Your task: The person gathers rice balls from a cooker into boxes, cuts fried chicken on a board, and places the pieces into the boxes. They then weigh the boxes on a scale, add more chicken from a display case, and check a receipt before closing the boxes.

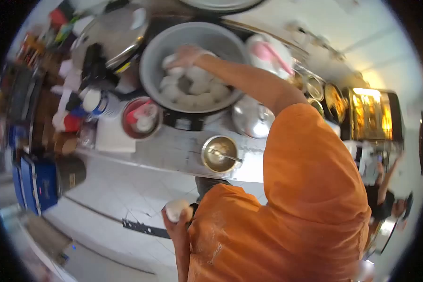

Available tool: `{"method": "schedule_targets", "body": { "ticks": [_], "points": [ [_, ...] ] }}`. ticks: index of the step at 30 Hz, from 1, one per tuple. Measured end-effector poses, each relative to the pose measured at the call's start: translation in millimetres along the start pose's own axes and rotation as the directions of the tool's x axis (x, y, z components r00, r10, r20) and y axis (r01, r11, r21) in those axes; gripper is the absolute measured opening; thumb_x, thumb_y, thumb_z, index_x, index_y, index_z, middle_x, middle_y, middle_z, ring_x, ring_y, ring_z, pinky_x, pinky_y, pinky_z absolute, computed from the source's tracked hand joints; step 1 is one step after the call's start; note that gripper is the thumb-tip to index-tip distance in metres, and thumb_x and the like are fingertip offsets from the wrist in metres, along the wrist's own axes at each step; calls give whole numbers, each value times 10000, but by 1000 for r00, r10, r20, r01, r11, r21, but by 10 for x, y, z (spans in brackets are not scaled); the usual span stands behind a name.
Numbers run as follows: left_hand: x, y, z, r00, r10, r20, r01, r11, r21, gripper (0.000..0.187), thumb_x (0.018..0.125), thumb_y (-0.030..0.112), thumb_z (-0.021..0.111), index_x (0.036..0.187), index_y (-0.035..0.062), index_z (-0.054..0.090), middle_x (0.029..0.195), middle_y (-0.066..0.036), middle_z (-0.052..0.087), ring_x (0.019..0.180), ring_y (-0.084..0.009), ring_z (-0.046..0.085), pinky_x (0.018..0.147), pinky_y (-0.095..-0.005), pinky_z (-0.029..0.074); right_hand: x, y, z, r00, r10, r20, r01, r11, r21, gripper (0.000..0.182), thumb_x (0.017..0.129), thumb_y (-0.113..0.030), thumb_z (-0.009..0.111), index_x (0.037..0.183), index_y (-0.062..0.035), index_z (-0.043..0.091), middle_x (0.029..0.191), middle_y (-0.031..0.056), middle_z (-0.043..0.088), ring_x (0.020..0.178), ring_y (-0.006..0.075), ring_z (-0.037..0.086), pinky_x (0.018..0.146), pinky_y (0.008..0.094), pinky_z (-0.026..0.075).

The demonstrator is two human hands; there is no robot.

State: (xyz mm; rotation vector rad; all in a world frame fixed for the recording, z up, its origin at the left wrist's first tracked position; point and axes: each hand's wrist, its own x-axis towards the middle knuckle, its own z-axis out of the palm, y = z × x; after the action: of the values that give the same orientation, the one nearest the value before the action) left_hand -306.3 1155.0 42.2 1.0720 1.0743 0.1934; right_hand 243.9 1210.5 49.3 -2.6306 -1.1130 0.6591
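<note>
My right hand [187, 55] reaches into a large grey pot [150, 87] and touches the white lumps at its upper left. Its fingers are blurred, and whether they hold a lump is unclear. Several rounded white lumps [204, 99] lie in the pot. Lower down, off the counter's edge, my left hand [176, 229] has its fingers curled around a white rounded lump [176, 210]. Between the hands, a metal bowl [206, 157] with a fork [229, 157] in it stands on the counter.
A reddish bowl [126, 127] holding pink and white items sits left on the counter [174, 150]. Near the pot are a metal lid [254, 117] and a pink-handled item [275, 56]. A lit oven [371, 115] and another person [385, 199] are at right, a blue cooler [40, 185] at left.
</note>
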Motion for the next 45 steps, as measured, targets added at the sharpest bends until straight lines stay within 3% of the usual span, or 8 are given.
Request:
{"method": "schedule_targets", "body": {
  "ticks": [4,7,9,11,17,26,32,45],
  "points": [
    [-321,-322,-180,999,-28,-21,28,999,-32,557,910,197,771,1351,45,467,1195,-168,622,1090,-305,667,754,-368,591,-2036,-213,-651,989,-143,35,107,861,497,644,809,-440,792,1258,10,687,1175,183,698,1110,264,655,989,373,496],
    [-477,-717,-217,997,31,73,-35,998,59,540,952,292,735,1356,61,464,1181,-167,633,1031,-308,691,680,-333,586,-3860,-7,-178,940,-59,-335,315,528,789,637,849,-437,772,1236,61,684,1352,180,607,1198,232,607,999,359,501],
    [-600,-904,-114,978,15,207,-48,987,155,517,963,287,722,1350,65,460,1167,-155,640,1010,-298,698,674,-328,588,-4729,235,671,922,-64,-381,353,-263,898,494,918,-257,737,1343,-39,607,1214,92,678,1076,172,654,978,341,524],
    [-641,-1168,4,944,-3,331,-75,972,222,492,963,265,719,1332,67,460,1152,-144,641,1006,-291,698,665,-332,591,-5701,432,1343,957,64,-284,288,-345,893,428,965,-339,717,1302,-91,629,1162,54,682,1033,151,660,868,319,558],
    [-1381,-1807,828,820,-207,533,-41,908,416,514,945,212,727,1353,108,432,1172,-130,623,982,-293,700,647,-418,601,-8126,1123,3325,879,472,63,138,-379,915,489,977,-590,619,1084,-113,626,854,20,595,711,150,584,587,315,503],
    [-3100,-3319,3261,437,-562,702,-35,769,638,473,968,219,711,1316,40,447,1186,-164,636,1014,-347,719,662,-433,619,-10823,2122,3598,424,884,199,417,-385,823,461,1002,-583,585,1100,-133,614,813,14,592,685,127,575,555,289,477],
    [-4204,-3957,4807,196,-668,718,-83,719,691,453,976,236,710,1305,40,469,1191,-161,643,1016,-348,724,685,-435,639,-11737,3045,3582,407,893,193,530,-403,746,603,1010,-612,540,1148,-34,643,900,94,681,696,195,670,527,319,525],
    [-4277,-3878,6707,300,-510,806,-147,810,567,422,996,242,682,1323,31,519,1224,-111,656,1101,-210,668,950,-380,563,-11280,5105,3099,643,754,132,516,-554,653,733,1010,-688,416,1158,-19,677,939,205,756,691,313,739,531,384,588]
  ]
}}
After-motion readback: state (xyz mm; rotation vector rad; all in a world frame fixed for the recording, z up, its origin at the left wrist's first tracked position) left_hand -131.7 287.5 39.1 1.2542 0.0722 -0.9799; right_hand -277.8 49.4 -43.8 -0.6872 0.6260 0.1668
